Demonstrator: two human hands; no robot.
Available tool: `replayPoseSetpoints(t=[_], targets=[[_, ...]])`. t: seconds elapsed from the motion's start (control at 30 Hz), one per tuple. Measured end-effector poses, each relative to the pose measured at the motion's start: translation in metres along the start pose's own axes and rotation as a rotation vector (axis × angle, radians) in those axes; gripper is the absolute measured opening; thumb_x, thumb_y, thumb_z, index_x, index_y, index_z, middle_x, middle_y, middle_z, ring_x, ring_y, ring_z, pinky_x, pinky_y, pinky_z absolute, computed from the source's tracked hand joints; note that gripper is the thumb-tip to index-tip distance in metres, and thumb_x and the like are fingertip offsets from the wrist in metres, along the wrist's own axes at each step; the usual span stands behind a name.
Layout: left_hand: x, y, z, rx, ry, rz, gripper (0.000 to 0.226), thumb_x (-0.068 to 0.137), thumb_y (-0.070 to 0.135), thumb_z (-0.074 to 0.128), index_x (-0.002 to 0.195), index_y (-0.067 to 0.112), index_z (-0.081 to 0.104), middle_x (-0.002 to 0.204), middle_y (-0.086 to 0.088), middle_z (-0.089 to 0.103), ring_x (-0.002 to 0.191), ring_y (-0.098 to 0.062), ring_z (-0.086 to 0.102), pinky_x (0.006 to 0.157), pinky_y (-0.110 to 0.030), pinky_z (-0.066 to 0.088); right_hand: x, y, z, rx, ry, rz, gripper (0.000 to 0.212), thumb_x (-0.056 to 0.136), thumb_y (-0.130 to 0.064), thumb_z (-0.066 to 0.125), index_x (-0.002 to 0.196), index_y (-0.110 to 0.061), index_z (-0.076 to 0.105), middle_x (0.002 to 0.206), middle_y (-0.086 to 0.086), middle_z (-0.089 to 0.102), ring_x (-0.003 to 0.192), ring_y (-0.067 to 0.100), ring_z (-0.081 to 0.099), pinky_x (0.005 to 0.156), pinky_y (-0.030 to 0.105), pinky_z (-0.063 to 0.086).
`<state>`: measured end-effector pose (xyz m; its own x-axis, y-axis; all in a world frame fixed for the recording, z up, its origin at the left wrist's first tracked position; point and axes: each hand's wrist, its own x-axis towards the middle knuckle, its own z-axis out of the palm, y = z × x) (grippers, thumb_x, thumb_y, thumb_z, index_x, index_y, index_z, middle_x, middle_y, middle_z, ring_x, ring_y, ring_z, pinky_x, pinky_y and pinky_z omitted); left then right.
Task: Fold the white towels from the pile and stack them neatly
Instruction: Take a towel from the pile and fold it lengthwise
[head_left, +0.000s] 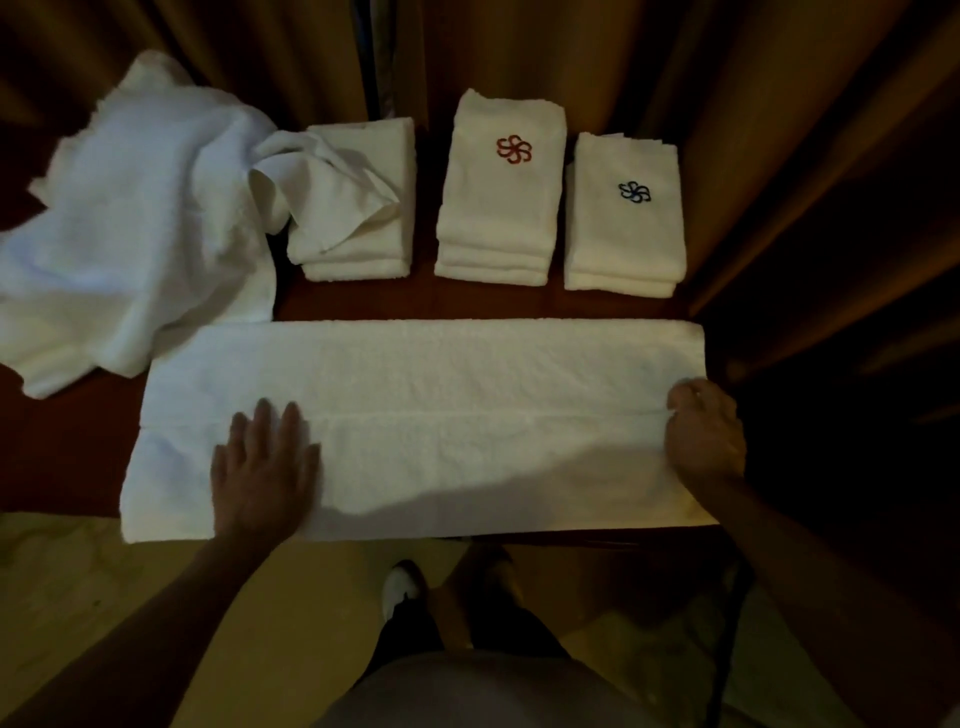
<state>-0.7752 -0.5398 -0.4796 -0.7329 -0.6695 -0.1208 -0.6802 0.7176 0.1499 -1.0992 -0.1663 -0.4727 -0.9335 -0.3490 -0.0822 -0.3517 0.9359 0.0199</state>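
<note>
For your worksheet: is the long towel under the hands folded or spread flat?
Folded: the towel shows a lengthwise edge running between both hands.

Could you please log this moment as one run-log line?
left hand: flat on long towel | right hand: pinches its right end | folded stacks: three behind | pile: far left

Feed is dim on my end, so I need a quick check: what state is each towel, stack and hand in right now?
long towel: spread flat, folded lengthwise
left hand: flat, pressing the long towel
right hand: pinching the long towel's right end
unfolded pile: crumpled
left stack: folded, loose cloth draped on top
red-logo stack: folded, neat
blue-logo stack: folded, neat
</note>
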Motion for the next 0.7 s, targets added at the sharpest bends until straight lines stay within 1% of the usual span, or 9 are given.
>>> replayPoseSetpoints(t=[0.07, 0.13, 0.23, 0.33, 0.43, 0.53, 0.6, 0.63, 0.7], targets=[[-0.003, 0.003, 0.008, -0.016, -0.044, -0.032, 0.077, 0.093, 0.065, 0.007, 0.158, 0.023, 0.01, 0.165, -0.012, 0.003, 0.151, -0.035, 0.001, 0.119, -0.056, 0.009, -0.001, -0.014, -0.002, -0.065, 0.063, -0.026, 0.038, 0.084, -0.011, 0.056, 0.122, -0.008, 0.057, 0.134, 0.017, 0.047, 0.124, 0.038, 0.039, 0.103, 0.048, 0.034], [0.0, 0.007, 0.009, -0.019, -0.058, -0.078, 0.079, 0.091, 0.066, 0.003, 0.158, 0.024, 0.006, 0.166, -0.01, -0.001, 0.152, -0.034, -0.003, 0.12, -0.056, 0.008, -0.005, -0.038, -0.001, 0.0, 0.144, -0.176, 0.038, 0.08, -0.01, 0.056, 0.117, -0.006, 0.061, 0.128, 0.019, 0.051, 0.123, 0.038, 0.043, 0.104, 0.049, 0.034], [-0.002, 0.005, 0.007, -0.011, -0.078, -0.069, 0.081, 0.089, 0.068, -0.001, 0.158, 0.026, 0.0, 0.166, -0.008, -0.006, 0.152, -0.032, -0.006, 0.12, -0.054, 0.006, -0.011, -0.072, 0.006, 0.052, 0.077, -0.332, 0.051, 0.081, -0.02, 0.065, 0.13, -0.011, 0.055, 0.138, 0.017, 0.047, 0.13, 0.037, 0.04, 0.107, 0.051, 0.034], [-0.009, -0.005, 0.005, -0.036, -0.085, -0.066, 0.084, 0.087, 0.073, -0.003, 0.158, 0.028, -0.007, 0.165, -0.005, -0.013, 0.151, -0.031, -0.012, 0.12, -0.053, 0.001, -0.01, -0.075, 0.013, 0.042, 0.029, -0.338, 0.054, 0.085, -0.022, 0.064, 0.138, -0.016, 0.052, 0.146, 0.015, 0.043, 0.135, 0.036, 0.037, 0.11, 0.052, 0.034], [-0.011, -0.015, 0.008, -0.054, -0.099, -0.035, 0.083, 0.087, 0.075, -0.001, 0.156, 0.031, -0.015, 0.163, -0.002, -0.021, 0.149, -0.029, -0.019, 0.121, -0.052, -0.004, -0.005, -0.059, 0.016, 0.035, 0.031, -0.35, 0.055, 0.091, -0.018, 0.059, 0.144, -0.016, 0.046, 0.153, 0.015, 0.037, 0.141, 0.033, 0.032, 0.115, 0.05, 0.029], [-0.011, -0.021, 0.011, -0.049, -0.09, -0.003, 0.082, 0.088, 0.074, 0.001, 0.155, 0.032, -0.017, 0.162, -0.001, -0.024, 0.149, -0.028, -0.021, 0.12, -0.05, -0.008, -0.001, -0.045, 0.016, 0.053, 0.047, -0.342, 0.056, 0.091, -0.013, 0.06, 0.145, -0.013, 0.046, 0.153, 0.018, 0.038, 0.141, 0.036, 0.033, 0.114, 0.051, 0.031], [-0.009, -0.021, 0.011, -0.033, -0.086, -0.007, 0.079, 0.092, 0.07, 0.007, 0.157, 0.028, -0.012, 0.163, -0.004, -0.02, 0.15, -0.031, -0.017, 0.119, -0.05, -0.007, 0.0, -0.036, 0.017, 0.061, 0.061, -0.285, 0.054, 0.09, -0.011, 0.062, 0.142, -0.008, 0.049, 0.148, 0.021, 0.042, 0.137, 0.04, 0.037, 0.112, 0.052, 0.034], [-0.008, -0.018, 0.01, -0.023, -0.071, -0.025, 0.077, 0.096, 0.064, 0.014, 0.158, 0.024, -0.005, 0.164, -0.007, -0.013, 0.15, -0.033, -0.013, 0.12, -0.052, -0.003, 0.001, -0.032, 0.018, 0.064, 0.075, -0.266, 0.052, 0.088, -0.009, 0.065, 0.138, -0.005, 0.052, 0.144, 0.024, 0.046, 0.133, 0.042, 0.04, 0.109, 0.053, 0.037], [-0.006, 0.001, 0.009, -0.016, 0.015, -0.022, 0.066, 0.101, 0.045, 0.032, 0.156, 0.011, 0.016, 0.163, -0.017, 0.012, 0.15, -0.04, 0.006, 0.119, -0.058, 0.016, -0.001, -0.028, 0.018, 0.068, 0.088, -0.245, 0.047, 0.086, -0.007, 0.067, 0.132, -0.001, 0.057, 0.137, 0.027, 0.051, 0.126, 0.045, 0.046, 0.104, 0.055, 0.042]])
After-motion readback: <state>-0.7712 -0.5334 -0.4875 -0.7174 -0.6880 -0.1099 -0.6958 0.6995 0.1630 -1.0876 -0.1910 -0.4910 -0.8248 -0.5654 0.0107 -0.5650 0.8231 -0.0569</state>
